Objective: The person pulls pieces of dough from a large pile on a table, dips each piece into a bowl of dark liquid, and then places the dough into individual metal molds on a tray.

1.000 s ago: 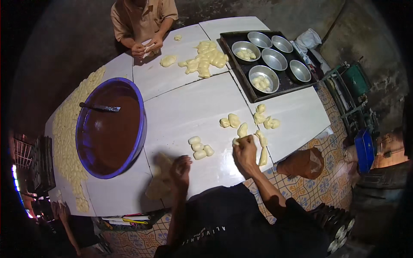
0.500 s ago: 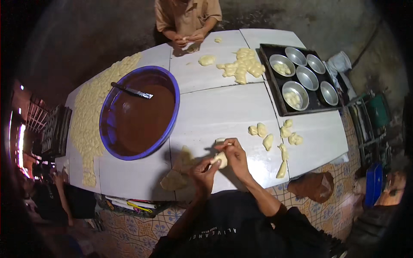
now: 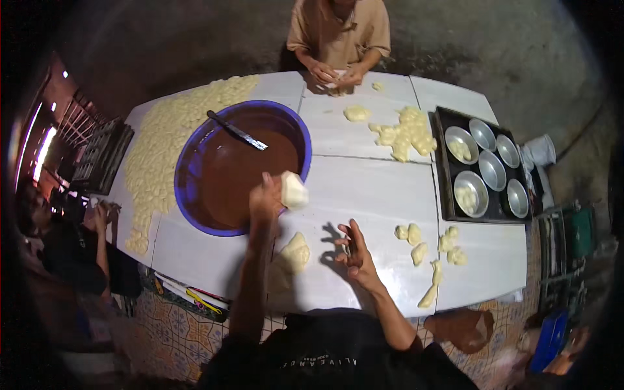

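Patterned tiles edge the white table. Nearest on my feed: right hand, fingers spread above the table. Left hand grips a dough piece (blurred; I can't tell which fingers press it) at the right rim of the basin. Farther, tins on a black tray; far side, a co-worker holds something pale.

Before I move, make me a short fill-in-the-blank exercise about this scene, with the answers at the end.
1. The dark tray holds ____ round metal pans.
2. Dough pieces lie in exactly ____ of them.
3. A pale lump is at your ____ hand, while your other hand is open.
4. The large round basin contains a mixture coloured ____.

Missing words: six; two; left; brown.
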`<action>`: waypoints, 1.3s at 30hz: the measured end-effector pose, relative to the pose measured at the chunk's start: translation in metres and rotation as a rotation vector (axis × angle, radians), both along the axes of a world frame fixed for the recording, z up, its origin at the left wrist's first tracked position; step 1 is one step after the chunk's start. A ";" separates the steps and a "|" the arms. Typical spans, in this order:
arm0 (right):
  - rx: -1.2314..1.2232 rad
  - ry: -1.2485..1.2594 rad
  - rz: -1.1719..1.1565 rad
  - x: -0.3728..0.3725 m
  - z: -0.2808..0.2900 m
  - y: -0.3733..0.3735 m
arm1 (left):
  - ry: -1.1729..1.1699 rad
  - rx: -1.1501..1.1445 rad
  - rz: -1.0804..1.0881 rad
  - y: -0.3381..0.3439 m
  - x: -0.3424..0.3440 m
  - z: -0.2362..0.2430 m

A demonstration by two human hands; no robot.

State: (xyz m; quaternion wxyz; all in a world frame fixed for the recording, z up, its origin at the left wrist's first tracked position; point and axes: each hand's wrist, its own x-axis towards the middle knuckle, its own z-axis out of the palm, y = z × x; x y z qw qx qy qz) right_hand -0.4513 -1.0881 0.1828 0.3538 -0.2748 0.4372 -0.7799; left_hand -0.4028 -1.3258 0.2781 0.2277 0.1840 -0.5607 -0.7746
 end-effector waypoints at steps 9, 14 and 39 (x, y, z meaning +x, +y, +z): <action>0.155 -0.020 -0.181 0.011 -0.019 -0.004 | -0.580 -0.954 0.186 -0.037 0.007 -0.036; -0.048 -0.690 -0.014 0.004 0.005 -0.016 | -0.403 0.173 -0.073 0.045 0.028 -0.004; 0.325 0.440 -0.272 0.021 0.028 0.036 | -0.276 0.100 -0.143 0.145 0.059 -0.045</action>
